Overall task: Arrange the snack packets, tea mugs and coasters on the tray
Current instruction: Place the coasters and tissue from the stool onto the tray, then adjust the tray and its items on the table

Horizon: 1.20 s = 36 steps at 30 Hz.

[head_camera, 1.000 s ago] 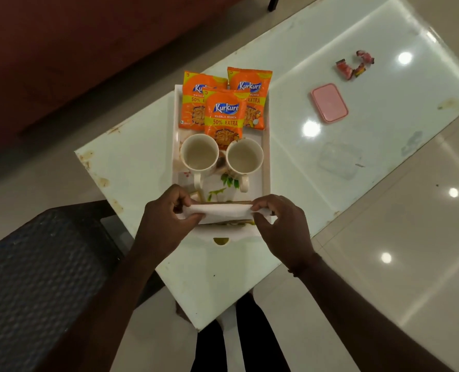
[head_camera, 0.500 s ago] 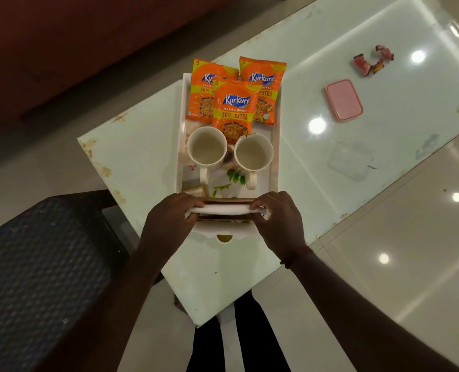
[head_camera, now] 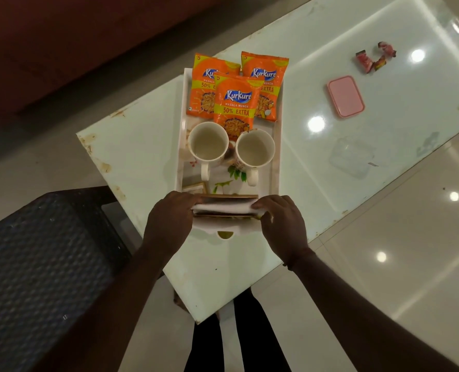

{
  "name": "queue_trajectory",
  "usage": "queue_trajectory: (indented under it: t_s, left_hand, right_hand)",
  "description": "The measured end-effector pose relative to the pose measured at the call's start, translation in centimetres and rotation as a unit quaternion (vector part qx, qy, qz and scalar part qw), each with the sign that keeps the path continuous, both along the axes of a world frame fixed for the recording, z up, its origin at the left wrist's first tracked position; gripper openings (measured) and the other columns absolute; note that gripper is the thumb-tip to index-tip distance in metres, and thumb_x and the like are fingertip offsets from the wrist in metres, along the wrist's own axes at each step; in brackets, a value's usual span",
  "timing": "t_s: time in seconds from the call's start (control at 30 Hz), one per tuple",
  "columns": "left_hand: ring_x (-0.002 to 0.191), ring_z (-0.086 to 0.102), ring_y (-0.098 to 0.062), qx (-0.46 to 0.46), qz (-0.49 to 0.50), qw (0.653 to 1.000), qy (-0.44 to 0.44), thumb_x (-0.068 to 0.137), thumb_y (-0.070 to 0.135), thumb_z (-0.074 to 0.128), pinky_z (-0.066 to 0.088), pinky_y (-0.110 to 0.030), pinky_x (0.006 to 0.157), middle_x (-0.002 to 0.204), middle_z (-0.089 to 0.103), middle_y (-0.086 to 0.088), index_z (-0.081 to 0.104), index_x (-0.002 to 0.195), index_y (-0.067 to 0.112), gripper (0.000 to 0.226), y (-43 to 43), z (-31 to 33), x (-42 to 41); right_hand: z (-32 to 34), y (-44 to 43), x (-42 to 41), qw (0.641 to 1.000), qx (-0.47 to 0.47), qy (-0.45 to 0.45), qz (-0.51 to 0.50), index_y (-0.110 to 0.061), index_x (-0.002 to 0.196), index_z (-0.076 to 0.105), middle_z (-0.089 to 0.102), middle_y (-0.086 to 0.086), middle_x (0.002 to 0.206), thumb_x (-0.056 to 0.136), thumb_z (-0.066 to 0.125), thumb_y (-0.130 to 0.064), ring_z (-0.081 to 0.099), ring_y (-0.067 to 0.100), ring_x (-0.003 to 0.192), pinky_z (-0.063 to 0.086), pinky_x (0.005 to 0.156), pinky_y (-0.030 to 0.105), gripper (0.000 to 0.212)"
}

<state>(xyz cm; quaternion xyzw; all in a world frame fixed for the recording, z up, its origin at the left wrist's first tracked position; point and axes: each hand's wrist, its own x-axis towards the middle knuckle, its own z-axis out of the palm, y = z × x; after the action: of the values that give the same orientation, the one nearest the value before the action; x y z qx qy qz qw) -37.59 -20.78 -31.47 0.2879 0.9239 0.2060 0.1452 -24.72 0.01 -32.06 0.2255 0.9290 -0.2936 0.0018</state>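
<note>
Left hand (head_camera: 169, 221) and right hand (head_camera: 282, 224) pinch the ends of a white folded piece (head_camera: 224, 209) over brown coasters (head_camera: 231, 196) at the tray's (head_camera: 181, 130) near end. Beyond stand two mugs (head_camera: 209, 140), then three snack packets (head_camera: 236, 103); the arrangement looks nearly finished.

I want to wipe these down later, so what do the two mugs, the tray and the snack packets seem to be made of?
The two mugs look like glazed ceramic: thick pale rims, smooth sheen. The tray seems white plastic or painted wood with a printed floral base; the look leaves it open. The snack packets are glossy printed plastic film, crinkled and catching light.
</note>
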Motion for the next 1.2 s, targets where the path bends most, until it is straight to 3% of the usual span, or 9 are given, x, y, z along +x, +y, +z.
queue_trajectory:
  t_s: [0.1,0.23,0.33,0.43,0.57,0.7,0.93,1.2]
  left_hand:
    - [0.091,0.062,-0.027,0.017,0.006,1.000,-0.003,0.073,-0.002,0.050,0.056,-0.040,0.075,0.096,0.069,-0.003,0.070,0.100,0.018,0.039,-0.3,0.5,0.0]
    - [0.115,0.055,-0.024,0.027,0.010,1.000,0.003,0.081,0.004,0.050,0.051,-0.041,0.092,0.121,0.062,-0.005,0.062,0.118,0.013,0.040,-0.4,2.2,0.8]
    - [0.138,0.039,-0.024,0.027,-0.006,0.999,0.019,0.090,0.014,0.057,0.040,-0.040,0.109,0.144,0.047,-0.007,0.049,0.137,0.012,0.048,-0.2,3.3,1.5]
    - [0.149,0.017,-0.023,0.002,-0.016,0.999,0.033,0.095,0.029,0.052,0.024,-0.040,0.118,0.159,0.027,-0.007,0.033,0.149,0.013,0.060,0.3,4.7,2.5]
    - [0.151,-0.001,-0.021,-0.036,-0.010,0.999,0.032,0.097,0.040,0.044,0.015,-0.043,0.121,0.164,0.007,-0.006,0.015,0.154,0.014,0.069,1.2,7.2,4.0]
    - [0.151,-0.002,-0.024,-0.053,0.001,0.998,0.039,0.098,0.042,0.040,0.017,-0.045,0.121,0.164,0.004,-0.008,0.009,0.155,0.011,0.072,2.2,10.2,4.9]
    - [0.151,0.000,-0.027,-0.088,-0.019,0.995,0.045,0.098,0.052,0.029,0.017,-0.046,0.121,0.163,0.003,-0.011,0.009,0.155,0.010,0.073,2.4,14.3,6.5]
    - [0.151,0.002,-0.027,-0.134,-0.001,0.990,0.035,0.097,0.056,0.032,0.015,-0.043,0.122,0.163,0.005,-0.011,0.011,0.155,0.010,0.077,3.1,16.7,8.7]
  right_hand:
    - [0.7,-0.2,0.6,1.000,-0.007,0.017,-0.026,-0.017,0.105,0.071,0.069,-0.001,0.111,0.075,0.060,0.010,0.060,0.019,0.103,0.052,0.087,0.029,0.042]
    - [2.4,-0.5,1.4,0.998,0.004,0.028,-0.060,-0.016,0.123,0.063,0.062,0.003,0.129,0.086,0.066,-0.006,0.053,0.020,0.120,0.049,0.099,0.035,0.038]
    - [4.1,-0.6,1.7,0.997,0.018,0.007,-0.074,-0.016,0.138,0.051,0.049,0.004,0.147,0.093,0.063,-0.026,0.043,0.021,0.135,0.036,0.109,0.034,0.047]
    - [5.8,-0.8,1.8,0.997,0.034,-0.018,-0.070,-0.017,0.150,0.035,0.030,0.004,0.160,0.096,0.056,-0.040,0.026,0.021,0.148,0.025,0.116,0.038,0.062]
    - [8.1,-1.1,1.8,0.996,0.059,-0.028,-0.058,-0.018,0.157,0.017,0.009,0.002,0.166,0.098,0.048,-0.049,0.006,0.020,0.154,0.013,0.121,0.038,0.074]
    - [10.7,-1.4,2.2,0.995,0.070,-0.058,-0.031,-0.021,0.158,0.006,-0.004,-0.001,0.166,0.097,0.044,-0.055,-0.005,0.018,0.154,0.005,0.121,0.040,0.079]
    - [15.9,-1.2,4.4,0.992,0.092,-0.087,-0.005,-0.021,0.158,0.001,-0.010,-0.001,0.166,0.097,0.040,-0.060,-0.013,0.017,0.153,-0.003,0.122,0.042,0.082]
    - [18.4,2.1,4.9,0.988,0.099,-0.107,0.042,-0.021,0.158,-0.002,-0.013,-0.001,0.166,0.096,0.036,-0.063,-0.015,0.016,0.152,-0.001,0.123,0.043,0.084]
